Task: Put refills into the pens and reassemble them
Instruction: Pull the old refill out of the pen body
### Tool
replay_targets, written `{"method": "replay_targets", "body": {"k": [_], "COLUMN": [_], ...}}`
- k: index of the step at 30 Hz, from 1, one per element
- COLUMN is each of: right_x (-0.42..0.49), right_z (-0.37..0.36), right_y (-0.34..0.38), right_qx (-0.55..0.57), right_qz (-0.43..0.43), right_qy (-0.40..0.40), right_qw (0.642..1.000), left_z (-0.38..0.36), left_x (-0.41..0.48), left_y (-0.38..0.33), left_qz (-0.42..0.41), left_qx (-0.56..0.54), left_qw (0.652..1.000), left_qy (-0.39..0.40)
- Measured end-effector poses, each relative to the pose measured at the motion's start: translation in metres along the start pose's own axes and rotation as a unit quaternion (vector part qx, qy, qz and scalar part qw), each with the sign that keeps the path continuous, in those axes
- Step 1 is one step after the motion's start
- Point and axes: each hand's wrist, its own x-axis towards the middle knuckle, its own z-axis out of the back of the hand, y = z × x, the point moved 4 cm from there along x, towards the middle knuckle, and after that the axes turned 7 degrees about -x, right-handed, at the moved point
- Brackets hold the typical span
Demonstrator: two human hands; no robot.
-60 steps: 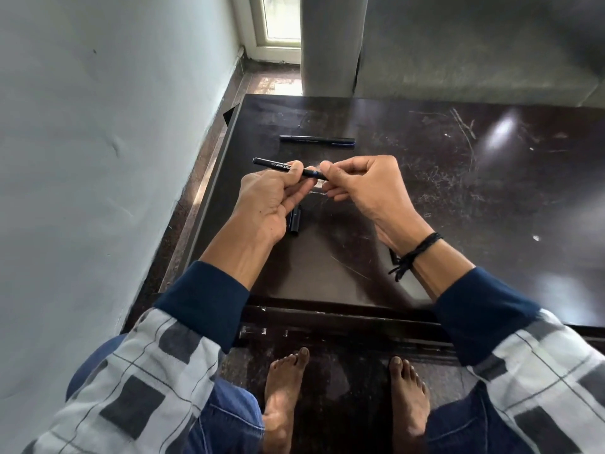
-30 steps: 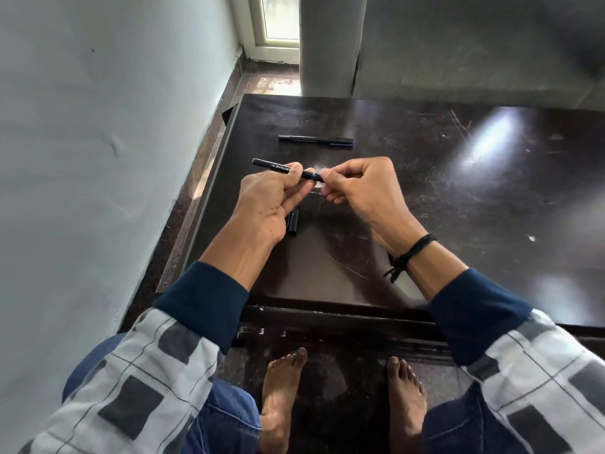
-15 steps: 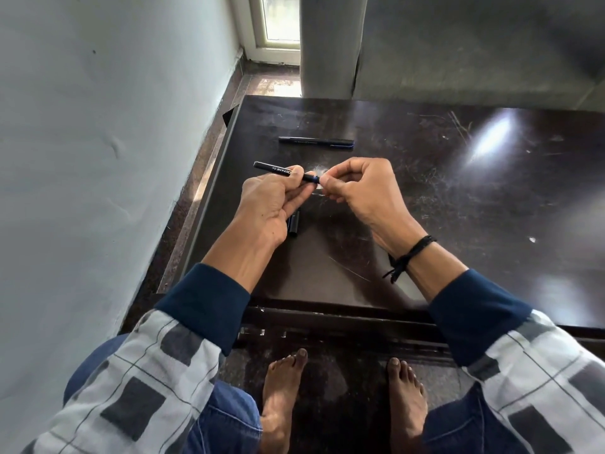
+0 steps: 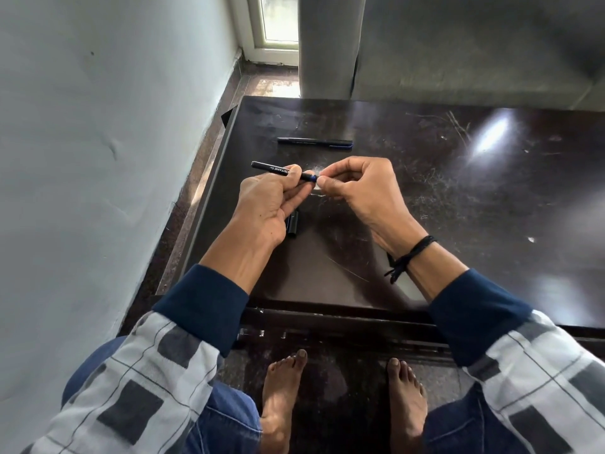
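Note:
My left hand (image 4: 266,204) grips a black pen barrel (image 4: 270,167) with white lettering, held level above the dark table (image 4: 458,198). Its right end shows a blue ring. My right hand (image 4: 357,188) pinches a small part at that end of the barrel; the part is hidden by my fingertips. A black pen cap (image 4: 293,224) lies on the table just under my left hand. A second, whole black pen (image 4: 315,142) with a blue end lies farther back.
A pale wall runs close along the table's left edge. A grey sofa (image 4: 474,47) stands behind the table, and a window sits at the far corner. My bare feet rest on the floor below the table's front edge.
Both hands stay together at the pen's right end. My right fingertips have shifted slightly on the barrel's end; the pens on the table have not moved.

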Motion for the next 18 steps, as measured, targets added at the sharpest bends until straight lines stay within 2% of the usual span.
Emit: {"method": "replay_targets", "body": {"k": [10,18], "right_x": [-0.0002,0.0004], "right_z": [-0.0025,-0.0053], "right_y": [-0.0007,-0.0012], "right_qx": [-0.016,0.013], "right_qz": [-0.003,-0.022], "right_qy": [-0.004,0.004], "right_qw": [1.000,1.000], "left_z": [0.0010,0.0007], "left_x": [-0.0003,-0.0015], "left_y": [-0.0001,-0.0019], "left_qz": [-0.001,-0.006], "left_qx": [0.003,0.002], "left_qw": [1.000,1.000], "left_qy": [-0.003,0.003]}}
